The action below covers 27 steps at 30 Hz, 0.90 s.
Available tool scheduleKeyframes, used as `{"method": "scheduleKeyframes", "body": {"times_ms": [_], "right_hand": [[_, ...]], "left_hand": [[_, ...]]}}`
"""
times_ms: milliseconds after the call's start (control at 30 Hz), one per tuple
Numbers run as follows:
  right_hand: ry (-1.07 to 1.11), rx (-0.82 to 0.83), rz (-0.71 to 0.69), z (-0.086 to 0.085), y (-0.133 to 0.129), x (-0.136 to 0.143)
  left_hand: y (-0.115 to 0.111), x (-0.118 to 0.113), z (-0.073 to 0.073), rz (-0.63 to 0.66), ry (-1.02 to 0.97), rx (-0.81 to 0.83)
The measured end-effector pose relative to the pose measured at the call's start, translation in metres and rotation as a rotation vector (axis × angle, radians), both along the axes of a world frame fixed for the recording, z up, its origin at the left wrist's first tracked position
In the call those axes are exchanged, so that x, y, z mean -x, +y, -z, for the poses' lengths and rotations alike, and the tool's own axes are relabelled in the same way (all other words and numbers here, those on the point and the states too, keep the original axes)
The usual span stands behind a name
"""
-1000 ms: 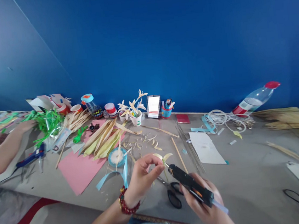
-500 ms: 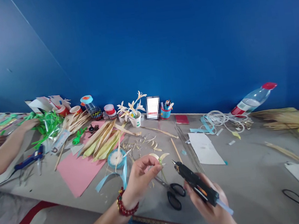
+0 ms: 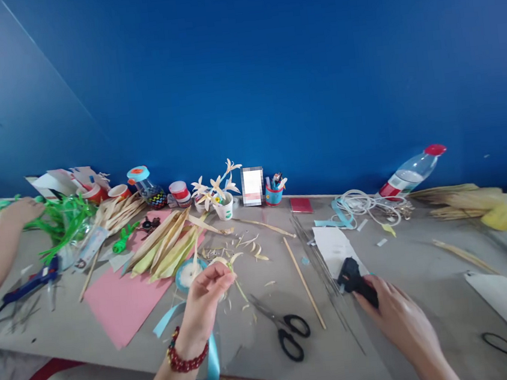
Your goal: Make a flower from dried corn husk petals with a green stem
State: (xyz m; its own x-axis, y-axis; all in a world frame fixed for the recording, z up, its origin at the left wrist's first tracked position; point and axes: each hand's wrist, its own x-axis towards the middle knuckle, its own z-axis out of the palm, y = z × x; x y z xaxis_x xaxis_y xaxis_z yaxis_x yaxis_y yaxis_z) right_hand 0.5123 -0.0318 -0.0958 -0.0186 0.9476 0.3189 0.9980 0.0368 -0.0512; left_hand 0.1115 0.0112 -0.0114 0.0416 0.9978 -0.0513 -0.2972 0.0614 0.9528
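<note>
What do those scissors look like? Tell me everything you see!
The metal-looking grey scissors with black loop handles lie flat on the grey table, between the person's left hand and right hand. Neither hand touches them. The slim blades point away from the person and leftward; whether they are fully closed is unclear. The two rounded, plastic-looking loops sit nearer the person, spread apart.

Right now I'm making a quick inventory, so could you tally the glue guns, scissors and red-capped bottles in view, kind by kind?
Glue guns: 2 (black glue gun in the right hand, blue glue gun at the far left)
Scissors: 1 pair
Red-capped bottle: 1
Total: 4
</note>
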Motion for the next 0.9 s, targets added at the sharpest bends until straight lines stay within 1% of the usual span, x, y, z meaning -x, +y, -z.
{"method": "scheduleKeyframes", "body": {"times_ms": [67,133,167,233,300,367,400,433,467,500,533,600,733,900], "right_hand": [[-0.01,0.053,-0.016,-0.002,-0.003,-0.006],[-0.037,0.085,0.006,-0.012,-0.004,-0.007],[-0.043,0.077,0.024,-0.018,-0.003,-0.004],[-0.002,0.0,0.045,-0.031,0.003,0.01],[0.159,-0.064,-0.022,-0.04,0.014,0.036],[0.307,-0.004,-0.219,-0.044,0.03,0.069],[0.351,0.051,-0.302,-0.045,0.039,0.087],[0.376,0.096,-0.343,-0.046,0.047,0.104],[0.379,0.134,-0.357,-0.046,0.056,0.119],[0.36,0.2,-0.365,-0.045,0.065,0.133],[0.33,0.259,-0.333,-0.044,0.073,0.145],[0.31,0.291,-0.289,-0.042,0.087,0.162],[0.288,0.299,-0.225,-0.035,0.108,0.178],[0.299,0.315,-0.253,-0.029,0.116,0.181]], "left_hand": [[-0.001,-0.001,0.003,-0.002,0.0,-0.002],[-0.002,-0.002,0.005,-0.007,0.003,-0.008],[-0.001,-0.002,0.006,-0.009,0.01,-0.012],[-0.001,-0.003,0.006,-0.009,0.024,-0.024],[0.0,-0.005,0.006,0.0,0.027,-0.036],[-0.001,-0.006,0.005,0.016,0.021,-0.041],[-0.001,-0.006,0.004,0.023,0.018,-0.041],[-0.002,-0.006,0.004,0.025,0.017,-0.04],[-0.003,-0.006,0.003,0.023,0.018,-0.037],[-0.004,-0.005,0.003,0.017,0.018,-0.031],[-0.004,-0.004,0.003,0.009,0.018,-0.025],[-0.006,-0.001,0.004,-0.004,0.022,-0.008],[-0.006,0.002,0.008,-0.018,0.043,0.018],[-0.003,0.001,0.012,0.009,0.031,-0.002]]}}
